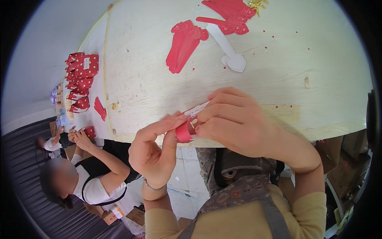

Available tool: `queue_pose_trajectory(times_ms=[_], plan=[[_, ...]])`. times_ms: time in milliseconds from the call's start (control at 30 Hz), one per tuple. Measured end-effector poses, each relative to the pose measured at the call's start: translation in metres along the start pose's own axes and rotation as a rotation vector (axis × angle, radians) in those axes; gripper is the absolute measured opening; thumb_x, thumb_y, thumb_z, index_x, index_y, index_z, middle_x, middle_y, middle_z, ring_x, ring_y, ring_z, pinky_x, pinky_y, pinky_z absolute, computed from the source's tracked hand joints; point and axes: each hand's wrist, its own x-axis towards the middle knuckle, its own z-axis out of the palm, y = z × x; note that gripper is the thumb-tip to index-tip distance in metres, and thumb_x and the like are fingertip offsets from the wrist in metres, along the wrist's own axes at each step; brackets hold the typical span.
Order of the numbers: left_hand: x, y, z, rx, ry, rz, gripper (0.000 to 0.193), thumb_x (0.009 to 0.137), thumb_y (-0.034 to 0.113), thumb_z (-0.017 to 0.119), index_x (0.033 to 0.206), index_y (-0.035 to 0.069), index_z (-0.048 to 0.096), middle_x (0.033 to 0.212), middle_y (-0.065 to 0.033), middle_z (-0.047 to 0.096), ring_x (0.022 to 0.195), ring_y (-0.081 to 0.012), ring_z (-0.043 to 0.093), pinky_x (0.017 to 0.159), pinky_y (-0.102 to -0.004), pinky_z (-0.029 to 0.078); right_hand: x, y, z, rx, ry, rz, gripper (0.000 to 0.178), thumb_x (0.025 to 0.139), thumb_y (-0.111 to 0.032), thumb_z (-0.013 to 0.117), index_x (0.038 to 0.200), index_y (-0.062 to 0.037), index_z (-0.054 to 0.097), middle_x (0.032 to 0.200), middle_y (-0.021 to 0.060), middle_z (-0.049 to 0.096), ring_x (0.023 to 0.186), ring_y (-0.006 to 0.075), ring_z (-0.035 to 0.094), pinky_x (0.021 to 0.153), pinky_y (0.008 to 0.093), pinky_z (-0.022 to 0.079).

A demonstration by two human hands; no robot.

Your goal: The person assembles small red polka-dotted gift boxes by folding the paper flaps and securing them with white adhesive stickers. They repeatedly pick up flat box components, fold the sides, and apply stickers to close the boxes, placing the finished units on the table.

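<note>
A curled red paper piece (pixel 183 133) with a white printed label is held between my two hands, close to the table's near edge. My left hand (pixel 153 149) pinches its left end between thumb and fingers. Over its right end, the fingers of my right hand (pixel 234 121) are closed. A small gold-coloured bit (pixel 193 123) shows on the red paper beside my right fingertips; its exact shape is hard to make out. Fingers hide much of the paper.
On the pale table (pixel 143 63) lie fanned red paper strips (pixel 185 46), more red strips (pixel 230 16), white heart-ended strips (pixel 234 61) and gold fasteners (pixel 258 5). Dotted red boxes (pixel 85 67) line the left side. A co-worker (pixel 89 179) sits at my left, another person beyond.
</note>
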Motion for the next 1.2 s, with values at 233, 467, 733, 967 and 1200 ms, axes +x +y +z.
queue_pose_trajectory(times_ms=[233,467,733,967,1200], plan=[[0.002,0.007,0.002,-0.096,0.008,-0.234,0.015,0.087,-0.008,0.059,0.101,-0.005,0.057,0.098,-0.0128,0.067,0.087,-0.0187,0.066,0.080,-0.0300,0.053,-0.002,0.001,-0.001,-0.042,-0.007,-0.021,0.012,0.072,-0.009,0.071,0.079,-0.0070,0.062,0.085,0.0025,0.063,0.073,0.0194,0.060,0.075,0.0380,0.052],[0.017,0.017,-0.002,0.242,-0.209,-0.131,0.022,0.080,-0.011,0.059,0.098,0.000,0.063,0.091,-0.0124,0.062,0.078,-0.0211,0.062,0.069,-0.0272,0.050,-0.003,-0.004,-0.002,-0.061,-0.002,-0.014,0.012,0.071,-0.010,0.070,0.081,-0.0074,0.064,0.086,0.0018,0.062,0.075,0.0184,0.060,0.076,0.0367,0.051],[0.010,0.011,-0.008,0.154,-0.211,-0.142,0.019,0.081,-0.007,0.061,0.098,0.001,0.065,0.089,-0.0117,0.063,0.078,-0.0207,0.062,0.064,-0.0275,0.049,-0.003,-0.006,-0.001,-0.081,0.017,-0.018,0.012,0.071,-0.011,0.069,0.081,-0.0077,0.064,0.085,0.0007,0.062,0.076,0.0178,0.061,0.077,0.0369,0.051],[0.002,0.009,-0.007,0.160,-0.136,-0.098,0.014,0.085,0.000,0.063,0.099,0.002,0.064,0.089,-0.0129,0.065,0.078,-0.0216,0.063,0.066,-0.0281,0.050,-0.002,-0.008,-0.002,-0.067,-0.001,-0.006,0.014,0.069,-0.011,0.070,0.081,-0.0073,0.064,0.085,0.0016,0.063,0.075,0.0180,0.062,0.077,0.0383,0.051],[0.008,0.005,-0.011,0.115,-0.222,-0.115,0.016,0.084,-0.003,0.060,0.098,0.002,0.066,0.090,-0.0125,0.066,0.078,-0.0224,0.063,0.068,-0.0287,0.050,-0.001,-0.006,0.000,-0.073,-0.013,-0.022,0.015,0.069,-0.012,0.071,0.082,-0.0071,0.065,0.085,0.0023,0.063,0.074,0.0183,0.062,0.076,0.0378,0.051]])
